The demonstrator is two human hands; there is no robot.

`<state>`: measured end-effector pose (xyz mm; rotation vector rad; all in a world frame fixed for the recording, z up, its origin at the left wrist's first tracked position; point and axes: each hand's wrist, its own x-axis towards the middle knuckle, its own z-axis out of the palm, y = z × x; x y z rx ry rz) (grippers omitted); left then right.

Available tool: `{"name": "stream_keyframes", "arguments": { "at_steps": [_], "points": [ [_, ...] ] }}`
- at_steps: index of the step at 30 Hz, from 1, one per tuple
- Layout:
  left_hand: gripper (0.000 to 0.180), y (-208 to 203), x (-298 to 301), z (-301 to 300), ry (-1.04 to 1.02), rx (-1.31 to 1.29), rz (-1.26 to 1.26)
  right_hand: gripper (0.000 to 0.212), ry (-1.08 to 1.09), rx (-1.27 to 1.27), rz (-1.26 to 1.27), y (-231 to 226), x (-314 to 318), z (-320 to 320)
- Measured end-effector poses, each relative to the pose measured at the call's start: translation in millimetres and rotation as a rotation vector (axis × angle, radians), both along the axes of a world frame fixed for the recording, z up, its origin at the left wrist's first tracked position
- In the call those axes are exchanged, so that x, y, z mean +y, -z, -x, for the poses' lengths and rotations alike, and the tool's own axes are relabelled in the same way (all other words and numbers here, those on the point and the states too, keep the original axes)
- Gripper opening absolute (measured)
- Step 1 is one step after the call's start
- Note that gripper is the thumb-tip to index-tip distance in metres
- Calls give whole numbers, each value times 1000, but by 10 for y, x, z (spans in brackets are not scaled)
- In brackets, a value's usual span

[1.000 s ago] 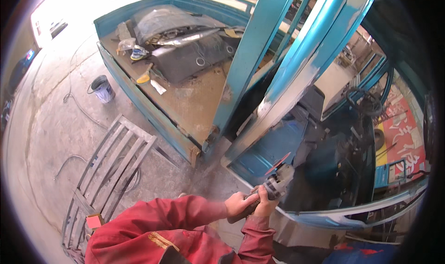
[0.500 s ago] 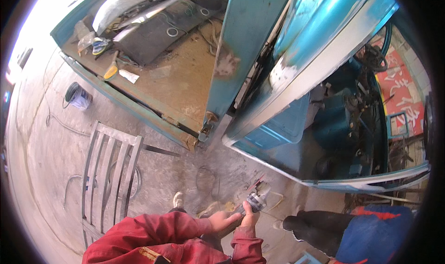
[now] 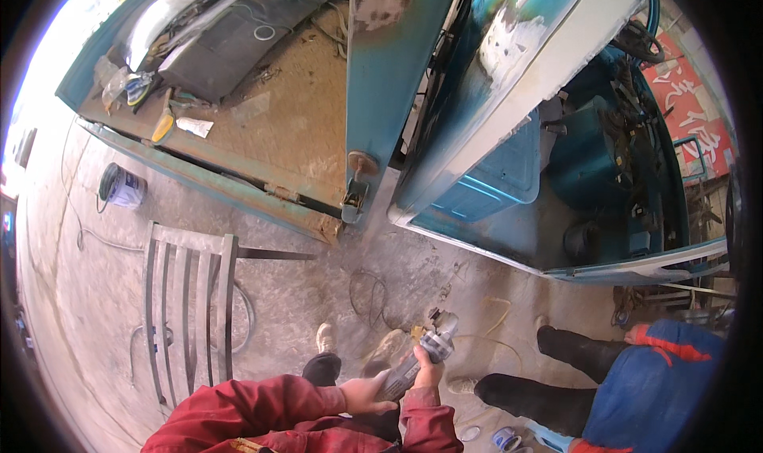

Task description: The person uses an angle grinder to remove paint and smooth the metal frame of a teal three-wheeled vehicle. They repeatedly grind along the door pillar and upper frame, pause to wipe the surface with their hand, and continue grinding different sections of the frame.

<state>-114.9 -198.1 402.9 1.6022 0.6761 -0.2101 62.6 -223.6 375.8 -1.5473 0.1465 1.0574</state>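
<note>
Now the angle grinder [image 3: 401, 376] is clear of the truck cab [image 3: 509, 118], over the concrete floor [image 3: 294, 286] on the cab's near side, which suggests a pause in the work on the bodywork. Both hands are wrapped around the tool: the left hand [image 3: 368, 393] on the rear of its body, the right hand [image 3: 427, 367] up by its head. A second ago the grinder appeared in front of the cab's doorway, its red disc showing; that disc is no longer visible, and whether it is off or merely hidden I cannot tell. The view has dipped too, so more shows of the co-worker's dark-trousered legs [image 3: 540, 401], on the cab's near side.
</note>
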Motion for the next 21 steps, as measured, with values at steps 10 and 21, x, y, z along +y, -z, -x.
{"name": "stream_keyframes", "arguments": {
  "at_steps": [10,21],
  "points": [
    [106,-16,-42,318,162,-139,-378,27,-13,28,20,288,-84,-7],
    [90,65,-106,432,190,-304,-862,25,-11,100,4,264,-143,184]
  ]
}}
